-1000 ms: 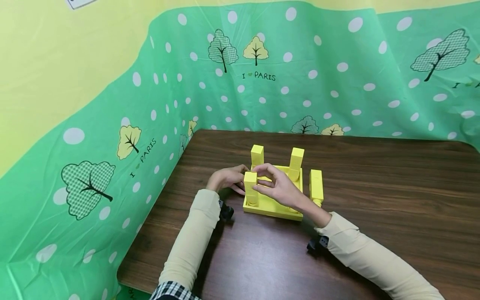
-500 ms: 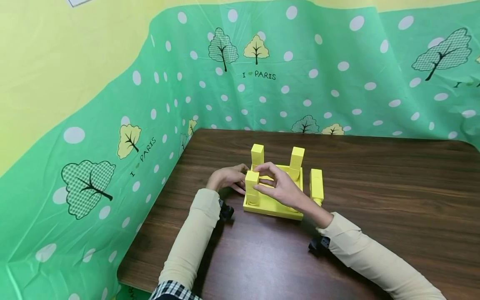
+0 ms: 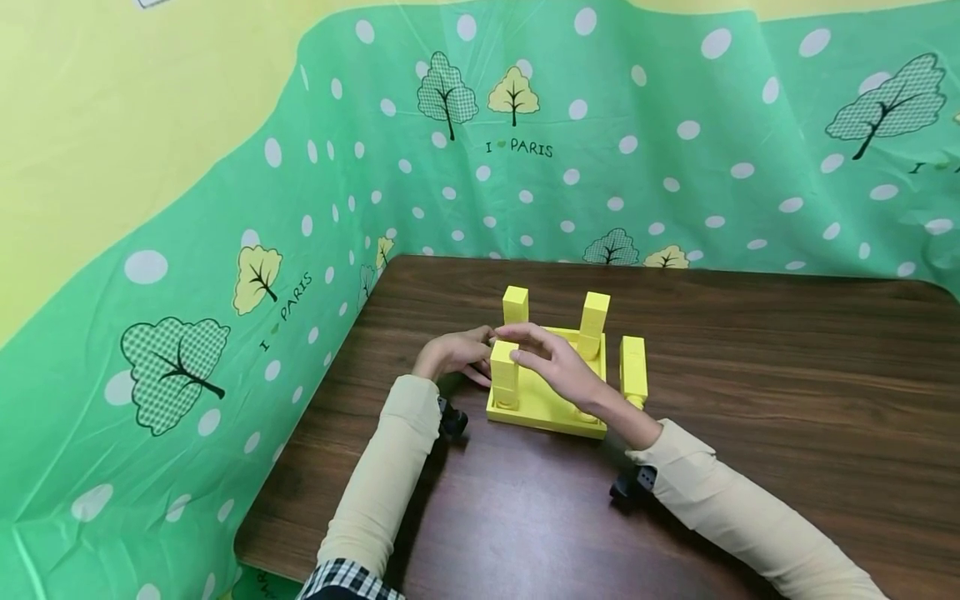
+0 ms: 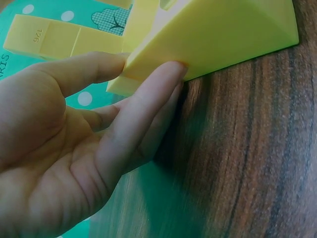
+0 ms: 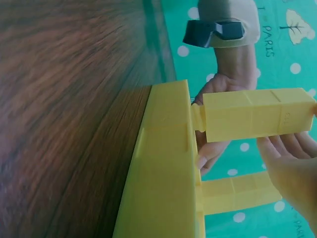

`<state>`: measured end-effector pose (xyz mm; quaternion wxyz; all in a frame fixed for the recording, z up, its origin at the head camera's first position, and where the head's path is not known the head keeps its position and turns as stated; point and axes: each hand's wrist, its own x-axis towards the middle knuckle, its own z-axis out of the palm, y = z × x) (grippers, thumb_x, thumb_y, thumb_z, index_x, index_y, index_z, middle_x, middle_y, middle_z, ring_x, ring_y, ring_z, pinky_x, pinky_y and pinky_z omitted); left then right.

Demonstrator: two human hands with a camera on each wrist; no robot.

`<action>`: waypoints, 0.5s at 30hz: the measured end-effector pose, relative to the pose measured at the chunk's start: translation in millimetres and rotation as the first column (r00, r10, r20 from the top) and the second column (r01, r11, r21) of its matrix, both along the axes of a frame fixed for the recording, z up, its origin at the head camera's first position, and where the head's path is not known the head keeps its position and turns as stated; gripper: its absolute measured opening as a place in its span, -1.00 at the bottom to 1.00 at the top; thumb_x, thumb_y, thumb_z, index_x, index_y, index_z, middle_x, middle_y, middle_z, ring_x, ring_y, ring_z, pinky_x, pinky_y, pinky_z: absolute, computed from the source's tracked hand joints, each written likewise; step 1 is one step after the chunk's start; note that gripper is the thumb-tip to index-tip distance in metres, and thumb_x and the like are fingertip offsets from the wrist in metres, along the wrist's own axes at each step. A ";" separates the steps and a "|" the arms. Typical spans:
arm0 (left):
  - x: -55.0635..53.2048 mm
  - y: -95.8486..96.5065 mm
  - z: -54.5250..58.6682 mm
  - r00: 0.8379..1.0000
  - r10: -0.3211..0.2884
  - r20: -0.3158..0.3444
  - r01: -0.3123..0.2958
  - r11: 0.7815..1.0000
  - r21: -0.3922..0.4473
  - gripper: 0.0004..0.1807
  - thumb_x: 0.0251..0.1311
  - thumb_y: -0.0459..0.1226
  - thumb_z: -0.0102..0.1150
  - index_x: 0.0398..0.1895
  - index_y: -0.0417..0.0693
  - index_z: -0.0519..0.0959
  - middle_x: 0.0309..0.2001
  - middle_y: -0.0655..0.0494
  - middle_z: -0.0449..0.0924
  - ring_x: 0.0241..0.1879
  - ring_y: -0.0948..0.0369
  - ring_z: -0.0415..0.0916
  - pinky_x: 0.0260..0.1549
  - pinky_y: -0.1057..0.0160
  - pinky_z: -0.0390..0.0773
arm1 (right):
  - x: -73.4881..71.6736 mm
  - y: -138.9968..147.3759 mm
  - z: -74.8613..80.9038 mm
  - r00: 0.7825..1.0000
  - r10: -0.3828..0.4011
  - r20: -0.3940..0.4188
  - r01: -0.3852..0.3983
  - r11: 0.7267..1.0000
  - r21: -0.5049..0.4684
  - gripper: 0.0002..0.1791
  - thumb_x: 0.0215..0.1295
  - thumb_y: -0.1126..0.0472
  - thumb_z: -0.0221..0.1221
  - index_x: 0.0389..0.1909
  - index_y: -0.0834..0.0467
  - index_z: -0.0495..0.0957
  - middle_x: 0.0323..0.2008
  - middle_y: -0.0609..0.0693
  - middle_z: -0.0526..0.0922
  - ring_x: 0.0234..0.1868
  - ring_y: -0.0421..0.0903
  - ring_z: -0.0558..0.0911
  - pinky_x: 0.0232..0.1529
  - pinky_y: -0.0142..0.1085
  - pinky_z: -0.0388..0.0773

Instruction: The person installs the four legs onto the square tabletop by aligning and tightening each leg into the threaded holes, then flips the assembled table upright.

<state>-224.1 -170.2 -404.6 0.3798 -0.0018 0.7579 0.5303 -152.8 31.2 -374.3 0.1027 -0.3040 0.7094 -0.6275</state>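
Observation:
A yellow square panel (image 3: 543,408) with a raised rim lies on the table, and blocky yellow legs stand up from it. At its near left corner is a square leg (image 3: 505,379), joined by a narrow round neck visible in the right wrist view. My right hand (image 3: 562,367) holds this leg near its top, fingertips on one side and thumb at the opposite edge. My left hand (image 4: 99,129) pinches the panel's left edge, thumb at the rim and index finger against the outer side. Two more legs, back left (image 3: 515,305) and back right (image 3: 594,321), stand upright.
A loose yellow leg (image 3: 633,367) lies right of the panel, its round neck toward me. Near the panel's front right corner, a round fitting (image 3: 587,415) shows beside my right wrist. Green patterned cloth (image 3: 562,192) hangs behind the brown wooden table (image 3: 787,400).
My right hand's thumb and fingers have shifted up toward the top of the near left leg and spread a little. The leg has turned slightly. My left hand stays at the panel's edge.

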 end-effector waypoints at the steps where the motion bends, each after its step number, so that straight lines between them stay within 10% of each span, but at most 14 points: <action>1: 0.0 -0.1 0.5 1.000 -0.004 -0.001 0.004 1.000 0.001 -0.63 0.40 -0.36 -0.10 0.21 -0.10 0.16 -0.26 -0.15 0.50 -0.33 0.08 0.57 -0.22 0.12 0.71 | -0.8 0.1 0.2 1.000 0.013 0.016 -0.013 1.000 0.008 -0.62 0.43 0.18 0.04 0.23 0.15 0.42 0.25 0.10 0.44 0.31 -0.03 0.38 0.28 -0.18 0.38; 15: 0.6 1.2 1.2 1.000 -0.003 0.002 0.003 1.000 -0.010 -0.53 0.33 -0.42 -0.06 0.27 -0.09 0.13 -0.37 -0.09 0.49 -0.33 0.12 0.56 -0.20 0.14 0.70 | -1.2 0.9 2.1 0.996 0.031 0.082 -0.034 0.999 0.041 -0.59 0.39 0.12 0.11 0.18 0.20 0.41 0.23 0.11 0.42 0.26 0.01 0.42 0.25 -0.03 0.38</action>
